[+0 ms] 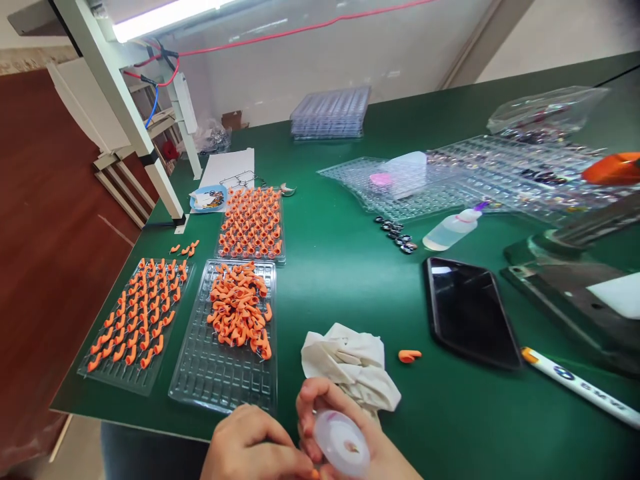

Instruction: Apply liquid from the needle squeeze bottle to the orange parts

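The right hand point(345, 427) sits at the bottom edge of the view, its fingers point(313, 400) curled around a small round translucent spool point(343, 443). The left hand point(250, 447) is just beside it, fingers clenched toward the spool, pinching what looks like a tiny orange piece point(315, 474) at the very edge of the picture; the grip itself is mostly hidden.

Judging by the trays, the work looks partly done. Beyond the left fingers, 1 clear blister tray point(225, 373) holds a loose heap of orange pieces point(239, 312) in its far half, with the near half bare. To the left of that, a second tray point(131, 373) carries orange pieces set out in rows, and farther off a third tray point(253, 223) is filled nearly edge to edge. The heap is still unsorted, so a fair share seems left.

Just beyond the right fingers lies a crumpled white cloth point(350, 363), and past it to the right a single orange piece point(409, 356) on the green surface point(340, 267). Farther right are a dark phone point(470, 313) and a white marker point(580, 387). A small squeeze bottle point(453, 230) lies on its side far beyond the right hand, next to wide clear trays point(450, 193).
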Tool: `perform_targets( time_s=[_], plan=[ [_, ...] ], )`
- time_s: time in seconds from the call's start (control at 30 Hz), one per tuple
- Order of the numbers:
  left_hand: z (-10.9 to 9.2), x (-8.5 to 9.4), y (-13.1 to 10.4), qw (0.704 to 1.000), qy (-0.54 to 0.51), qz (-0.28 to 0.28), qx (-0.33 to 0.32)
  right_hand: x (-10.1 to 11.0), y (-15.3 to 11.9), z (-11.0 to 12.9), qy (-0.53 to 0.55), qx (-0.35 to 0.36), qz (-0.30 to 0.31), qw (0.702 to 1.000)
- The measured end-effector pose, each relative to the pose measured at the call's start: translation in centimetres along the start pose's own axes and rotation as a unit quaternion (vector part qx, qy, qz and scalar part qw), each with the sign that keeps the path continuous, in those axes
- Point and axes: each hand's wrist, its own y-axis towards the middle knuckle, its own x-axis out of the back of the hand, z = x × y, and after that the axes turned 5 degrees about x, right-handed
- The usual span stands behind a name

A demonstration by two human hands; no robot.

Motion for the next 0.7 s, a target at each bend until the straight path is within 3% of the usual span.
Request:
perform_targets(
  time_s=[0.13, 0.33, 0.7],
  plan=[
    [-0.3, 1.0, 1.0, 0.998, -0.016, 0.059, -0.002, 0.0, 0.1, -0.3, 0.013, -0.02, -0.006, 1.0],
    [-0.5, 0.5, 0.8, 1.0, -0.018, 0.024, 0.004, 0.5, 0.0, -0.6, 0.022, -0.048, -0.015, 0.998],
    [-0.9, 1.5, 1.2, 0.996, 0.02, 0.081, -0.036, 0.5, -0.1, -0.8, 0.015, -0.054, -0.014, 0.998]
  ],
)
